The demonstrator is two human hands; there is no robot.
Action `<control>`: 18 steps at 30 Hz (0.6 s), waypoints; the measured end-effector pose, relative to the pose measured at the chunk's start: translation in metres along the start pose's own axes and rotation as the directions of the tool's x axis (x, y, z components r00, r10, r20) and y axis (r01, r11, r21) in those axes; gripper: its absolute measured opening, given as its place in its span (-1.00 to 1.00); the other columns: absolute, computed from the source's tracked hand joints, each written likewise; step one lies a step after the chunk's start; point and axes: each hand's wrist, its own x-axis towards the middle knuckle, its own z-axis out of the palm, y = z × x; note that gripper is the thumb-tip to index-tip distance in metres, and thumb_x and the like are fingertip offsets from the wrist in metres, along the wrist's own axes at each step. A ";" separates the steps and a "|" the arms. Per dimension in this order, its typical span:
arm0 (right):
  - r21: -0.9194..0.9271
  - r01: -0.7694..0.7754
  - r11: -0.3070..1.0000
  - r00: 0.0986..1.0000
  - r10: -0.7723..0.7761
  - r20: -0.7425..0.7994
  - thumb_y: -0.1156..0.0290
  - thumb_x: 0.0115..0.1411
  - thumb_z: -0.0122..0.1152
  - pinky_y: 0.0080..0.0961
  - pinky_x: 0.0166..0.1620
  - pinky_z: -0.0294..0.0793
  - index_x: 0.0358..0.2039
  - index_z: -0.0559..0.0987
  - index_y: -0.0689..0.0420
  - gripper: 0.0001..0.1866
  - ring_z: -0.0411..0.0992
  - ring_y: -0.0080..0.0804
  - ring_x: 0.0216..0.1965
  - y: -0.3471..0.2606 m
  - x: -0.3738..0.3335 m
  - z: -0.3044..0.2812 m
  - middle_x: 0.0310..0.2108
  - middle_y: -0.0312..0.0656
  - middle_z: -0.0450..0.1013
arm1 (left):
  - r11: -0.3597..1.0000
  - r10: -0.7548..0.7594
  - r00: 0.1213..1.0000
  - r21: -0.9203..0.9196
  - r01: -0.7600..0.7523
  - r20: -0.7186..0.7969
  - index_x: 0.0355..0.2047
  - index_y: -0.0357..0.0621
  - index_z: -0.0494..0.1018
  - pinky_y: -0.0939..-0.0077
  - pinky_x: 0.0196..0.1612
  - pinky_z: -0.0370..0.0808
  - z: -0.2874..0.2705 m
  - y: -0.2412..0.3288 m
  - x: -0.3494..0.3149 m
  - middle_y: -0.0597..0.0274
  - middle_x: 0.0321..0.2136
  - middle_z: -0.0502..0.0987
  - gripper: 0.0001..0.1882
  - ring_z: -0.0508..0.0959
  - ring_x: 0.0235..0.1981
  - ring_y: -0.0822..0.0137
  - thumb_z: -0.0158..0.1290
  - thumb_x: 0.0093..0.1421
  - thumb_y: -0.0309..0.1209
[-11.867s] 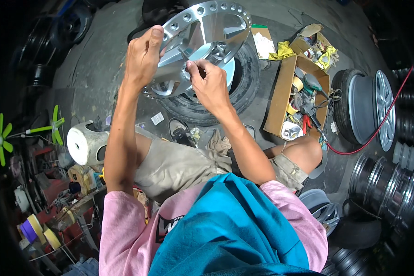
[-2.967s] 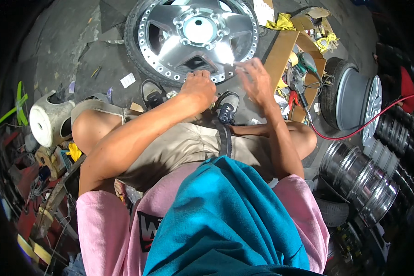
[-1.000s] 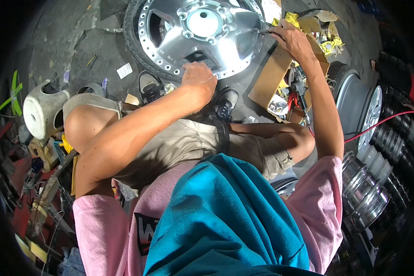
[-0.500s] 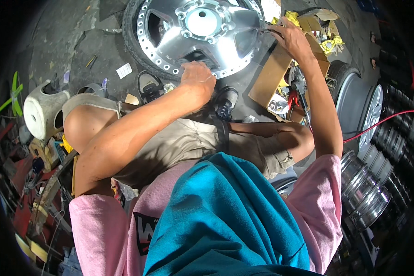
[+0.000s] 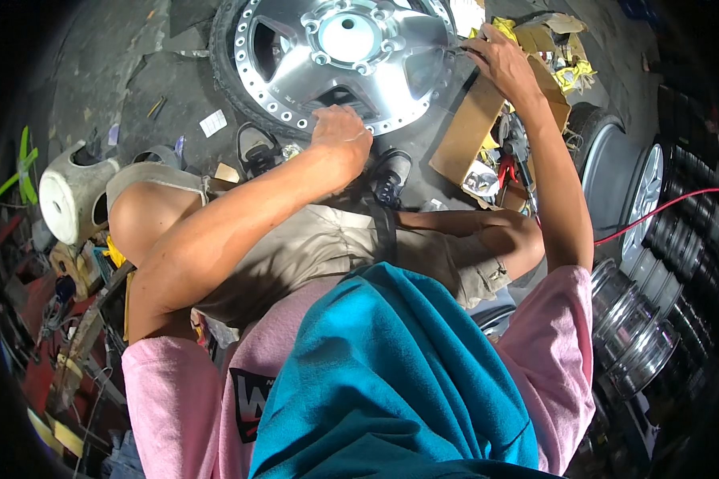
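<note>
A bright silver alloy wheel rim (image 5: 391, 84), with spokes and a ring of small holes round its lip, lies face up at the top of the view. A dark tyre (image 5: 225, 68) shows along its left side. My left hand (image 5: 341, 137) is at the rim's near lip beside a spoke opening, its fingers curled in; what they hold is hidden under the hand. Off the rim's right edge, my right hand (image 5: 499, 62) pinches something thin and dark, too small to make out, against or just beside the lip.
A cardboard box (image 5: 463, 132) with tools, including red-handled pliers (image 5: 506, 169), stands right of my foot. More wheels (image 5: 619, 172) and stacked chrome rims (image 5: 631, 331) are at right, crossed by a red hose (image 5: 663, 211). A white round container (image 5: 65, 199) and clutter lie left.
The view has shifted very slightly. Both hands stay at nearly the same places on the rim, with only a small movement of the right fingers.
</note>
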 end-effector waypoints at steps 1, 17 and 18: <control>0.000 -0.001 1.000 1.000 0.001 0.000 0.33 0.23 0.31 -0.15 0.01 0.52 -0.09 0.68 0.04 -0.76 0.51 -0.07 -0.09 0.000 0.001 -0.001 -0.16 -0.12 0.44 | 1.000 0.001 1.000 0.001 -0.001 0.000 -0.17 -0.28 0.67 0.14 -0.07 0.56 0.000 0.001 0.000 -0.10 -0.11 0.56 -0.52 0.59 -0.05 0.02 0.20 0.28 -0.03; 0.002 0.016 1.000 1.000 -0.016 -0.002 0.32 0.27 0.30 -0.11 -0.03 0.54 -0.09 0.68 0.05 -0.78 0.53 -0.02 -0.13 0.004 -0.003 0.000 -0.16 -0.09 0.46 | 0.999 -0.002 0.997 0.039 -0.001 0.071 -0.11 -0.25 0.66 0.15 -0.06 0.56 -0.006 0.004 0.002 -0.08 -0.07 0.54 -0.51 0.57 -0.01 0.02 0.16 0.31 -0.02; 0.005 0.014 1.000 1.000 -0.014 0.007 0.33 0.30 0.28 -0.08 -0.05 0.54 -0.08 0.66 0.09 -0.78 0.54 0.03 -0.15 0.003 -0.002 -0.001 -0.13 -0.08 0.48 | 0.999 -0.001 0.998 0.038 -0.001 0.065 -0.12 -0.25 0.66 0.15 -0.06 0.56 -0.006 0.004 0.001 -0.07 -0.08 0.54 -0.52 0.57 -0.01 0.03 0.16 0.31 -0.02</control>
